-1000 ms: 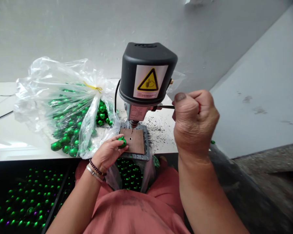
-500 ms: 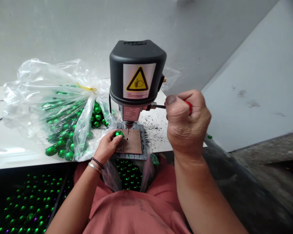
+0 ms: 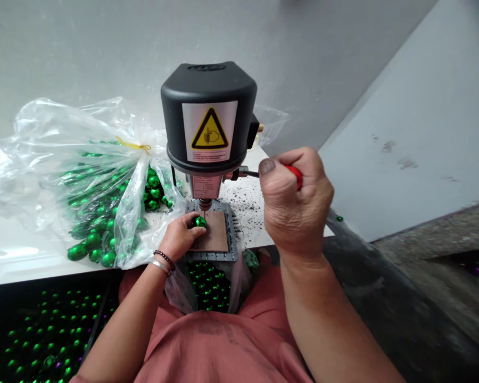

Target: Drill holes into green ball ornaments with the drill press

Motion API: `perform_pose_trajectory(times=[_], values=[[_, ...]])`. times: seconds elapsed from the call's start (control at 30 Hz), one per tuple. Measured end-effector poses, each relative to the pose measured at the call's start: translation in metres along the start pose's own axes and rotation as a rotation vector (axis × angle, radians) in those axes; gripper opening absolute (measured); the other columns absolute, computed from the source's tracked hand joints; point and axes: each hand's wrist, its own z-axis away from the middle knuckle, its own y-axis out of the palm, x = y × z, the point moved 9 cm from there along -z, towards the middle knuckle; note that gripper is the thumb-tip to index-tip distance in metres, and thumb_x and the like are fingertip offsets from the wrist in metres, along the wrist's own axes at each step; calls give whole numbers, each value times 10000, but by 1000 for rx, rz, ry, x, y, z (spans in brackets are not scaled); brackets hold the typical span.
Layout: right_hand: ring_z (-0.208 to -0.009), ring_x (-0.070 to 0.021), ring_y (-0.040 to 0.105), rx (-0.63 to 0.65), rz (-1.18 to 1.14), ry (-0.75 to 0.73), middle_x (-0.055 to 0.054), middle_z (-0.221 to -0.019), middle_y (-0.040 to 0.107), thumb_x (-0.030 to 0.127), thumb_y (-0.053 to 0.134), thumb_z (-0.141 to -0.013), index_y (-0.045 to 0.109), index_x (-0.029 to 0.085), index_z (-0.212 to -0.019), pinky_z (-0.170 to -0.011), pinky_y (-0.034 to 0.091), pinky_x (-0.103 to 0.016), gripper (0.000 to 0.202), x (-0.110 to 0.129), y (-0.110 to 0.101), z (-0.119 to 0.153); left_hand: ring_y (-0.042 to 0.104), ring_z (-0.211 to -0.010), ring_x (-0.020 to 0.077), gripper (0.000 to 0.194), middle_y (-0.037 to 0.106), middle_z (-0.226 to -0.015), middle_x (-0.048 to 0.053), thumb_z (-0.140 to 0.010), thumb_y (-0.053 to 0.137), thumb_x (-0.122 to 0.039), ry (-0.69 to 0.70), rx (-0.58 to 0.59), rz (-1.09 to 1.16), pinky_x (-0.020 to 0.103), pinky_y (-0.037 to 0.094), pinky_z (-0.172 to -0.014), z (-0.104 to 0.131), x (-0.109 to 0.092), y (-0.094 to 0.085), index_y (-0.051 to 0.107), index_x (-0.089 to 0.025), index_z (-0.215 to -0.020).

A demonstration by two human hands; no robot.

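Note:
A black drill press [image 3: 208, 122] with a yellow warning sticker stands at the middle of the view. Between its thumb and fingers, my left hand [image 3: 181, 235] holds a shiny green ball [image 3: 200, 222] right under the drill bit, over the brown board [image 3: 216, 234] on the press base. My right hand [image 3: 297, 199] is closed around the red knob [image 3: 295, 177] of the press lever, right of the drill head. The bit's tip is close to the ball; whether it touches cannot be made out.
A clear plastic bag [image 3: 50, 154] of green balls, tied with yellow string, lies on the white table left of the press. Dark shavings [image 3: 245, 210] litter the tabletop. More green balls [image 3: 43, 340] fill a dark container below left.
My left hand has brought the green ball rightward, from beside the drill bit to beneath it. My right hand keeps its hold on the knob. The whole view has shifted slightly.

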Motion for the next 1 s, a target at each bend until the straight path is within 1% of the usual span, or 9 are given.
perform_pose_trajectory(times=[0.13, 0.3, 0.43, 0.6, 0.67, 0.77, 0.9, 1.0], values=[[-460, -10, 351, -10, 8, -5, 76, -510, 395, 343, 526, -780, 479, 178, -664, -449, 339, -133, 207, 0, 0, 0, 594, -1021, 204, 415, 660, -1109, 30, -694, 636, -264, 66, -6, -73, 299, 433, -916, -2, -6, 1, 631, -198, -1104], [-457, -28, 362, -17, 9, -1, 72, -507, 414, 355, 516, -783, 481, 191, -670, -444, 345, -158, 201, 0, -1, 0, 566, -1087, 208, 438, 635, -1161, 27, -688, 649, -274, 91, -7, -92, 313, 403, -974, -3, -4, 3, 621, -215, -1121], [-446, -25, 358, -9, 11, 7, 79, -498, 416, 347, 522, -779, 475, 192, -671, -437, 333, -158, 195, 0, 0, 1, 569, -1085, 210, 444, 627, -1172, 52, -752, 585, -306, 109, 9, -102, 322, 410, -972, 0, 0, 5, 576, -200, -1184], [-443, -33, 362, -3, 3, 15, 74, -492, 415, 374, 507, -786, 477, 200, -679, -436, 337, -171, 207, -2, 0, 2, 533, -1138, 212, 435, 581, -1237, 89, -824, 479, -312, 211, 22, -167, 324, 395, -990, 5, -9, 5, 530, -174, -1233], [-451, -33, 371, -4, 11, 17, 72, -498, 412, 369, 508, -785, 474, 201, -680, -444, 343, -171, 201, -2, 0, 2, 526, -1146, 214, 435, 577, -1241, 97, -837, 456, -319, 217, 22, -164, 326, 390, -992, 6, -11, 5, 524, -165, -1238], [-459, -30, 379, 1, 20, 15, 68, -506, 406, 369, 502, -789, 466, 200, -673, -450, 345, -173, 209, -2, 0, 2, 569, -1073, 217, 439, 617, -1175, 93, -824, 467, -329, 162, 14, -110, 324, 425, -939, 6, -8, 3, 532, -158, -1223], [-455, -33, 377, -1, 30, 5, 61, -505, 406, 371, 503, -785, 475, 201, -664, -440, 339, -181, 210, -1, 0, 2, 624, -861, 182, 389, 680, -1000, 45, -801, 479, -334, 89, 20, 8, 290, 481, -788, 3, -1, 2, 580, -177, -1142], [-458, -32, 377, 5, 33, 8, 61, -509, 411, 359, 510, -780, 475, 203, -662, -442, 344, -179, 198, -1, 0, 2, 617, -854, 174, 367, 682, -978, 33, -793, 481, -328, 89, 19, 46, 282, 475, -784, 1, -1, 2, 597, -182, -1109]])
